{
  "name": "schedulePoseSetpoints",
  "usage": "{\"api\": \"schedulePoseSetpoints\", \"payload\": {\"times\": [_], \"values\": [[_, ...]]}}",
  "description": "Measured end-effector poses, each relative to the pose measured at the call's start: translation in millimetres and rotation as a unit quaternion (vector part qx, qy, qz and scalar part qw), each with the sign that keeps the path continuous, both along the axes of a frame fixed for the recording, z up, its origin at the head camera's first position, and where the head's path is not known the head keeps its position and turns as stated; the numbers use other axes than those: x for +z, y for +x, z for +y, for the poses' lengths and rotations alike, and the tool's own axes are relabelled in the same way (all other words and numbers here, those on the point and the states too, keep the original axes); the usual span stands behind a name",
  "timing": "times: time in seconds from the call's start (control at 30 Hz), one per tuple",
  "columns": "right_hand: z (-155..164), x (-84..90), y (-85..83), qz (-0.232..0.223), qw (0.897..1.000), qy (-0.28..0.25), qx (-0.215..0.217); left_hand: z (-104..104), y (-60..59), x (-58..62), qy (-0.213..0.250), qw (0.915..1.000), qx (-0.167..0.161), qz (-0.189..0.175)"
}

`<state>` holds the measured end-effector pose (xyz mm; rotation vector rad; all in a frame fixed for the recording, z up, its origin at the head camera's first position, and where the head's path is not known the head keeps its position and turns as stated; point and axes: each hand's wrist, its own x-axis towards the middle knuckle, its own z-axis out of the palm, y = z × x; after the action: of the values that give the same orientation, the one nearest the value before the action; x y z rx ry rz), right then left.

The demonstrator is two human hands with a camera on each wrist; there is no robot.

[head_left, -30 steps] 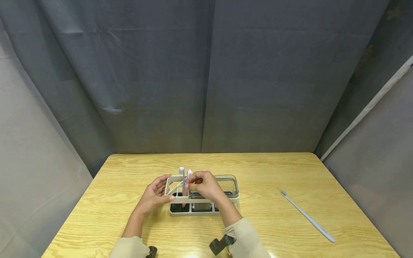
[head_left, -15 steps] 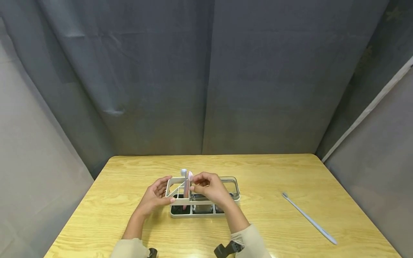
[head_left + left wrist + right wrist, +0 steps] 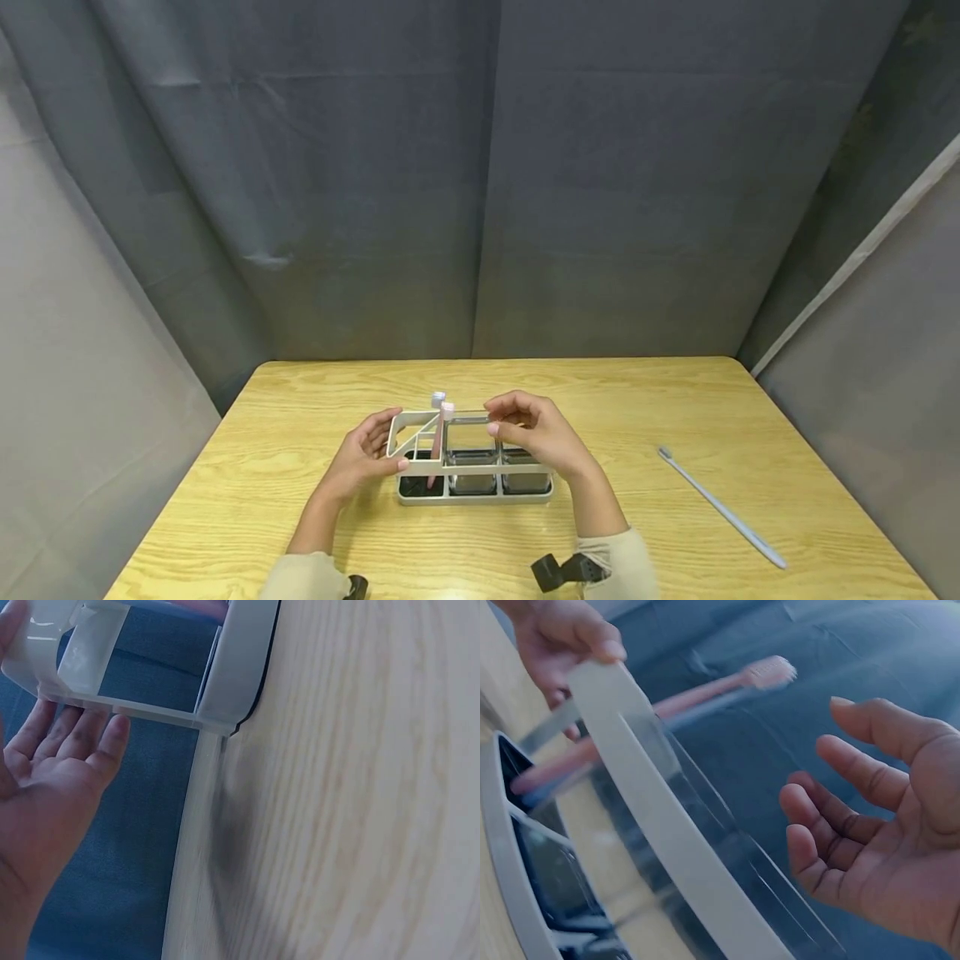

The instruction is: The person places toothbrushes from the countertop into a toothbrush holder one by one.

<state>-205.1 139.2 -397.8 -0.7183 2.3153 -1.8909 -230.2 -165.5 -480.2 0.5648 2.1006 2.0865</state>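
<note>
Two brushes stood in the rack (image 3: pixel 474 467) at this moment: a pink brush (image 3: pixel 439 442) and a grey one (image 3: pixel 437 401) behind it, both leaning in the left-end compartment, heads up. The rack sat near the middle of the table (image 3: pixel 645 392), with clear cups in its other two bays.

The left hand (image 3: pixel 362 457) was at the rack's nine o'clock end. Its fingers lay straight and together against the frame and its thumb tip rested on the front rail; it steadied the rack without gripping it.

The right hand (image 3: pixel 536 433) hovered over the rack's top rail at about one o'clock from the brushes. Its fingers were apart and loosely bent, holding nothing, and clear of the pink brush.

A third brush (image 3: pixel 720 508) lay flat on the table, well apart, at three o'clock from the rack.

Risks noted, as a judgement only: the two standing brushes leaned with no support above the rim, so a knock from the right hand could tip them out. The left hand only pressed against the rack, so a firm push from that side could slide it across the smooth wood.
</note>
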Motion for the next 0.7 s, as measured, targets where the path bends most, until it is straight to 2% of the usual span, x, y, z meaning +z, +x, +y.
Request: {"api": "schedulePoseSetpoints", "payload": {"times": [0.3,0.7], "values": [[31.4,-1.8,-1.9,-0.002,1.000,0.003,-0.003,-2.3,-0.5,0.1,0.009,1.0000,-0.002,0.001],[80.5,-6.5,7.7,-0.021,0.999,0.027,0.015,3.0,-0.8,-2.7,0.010,0.9999,-0.010,-0.008]]}}
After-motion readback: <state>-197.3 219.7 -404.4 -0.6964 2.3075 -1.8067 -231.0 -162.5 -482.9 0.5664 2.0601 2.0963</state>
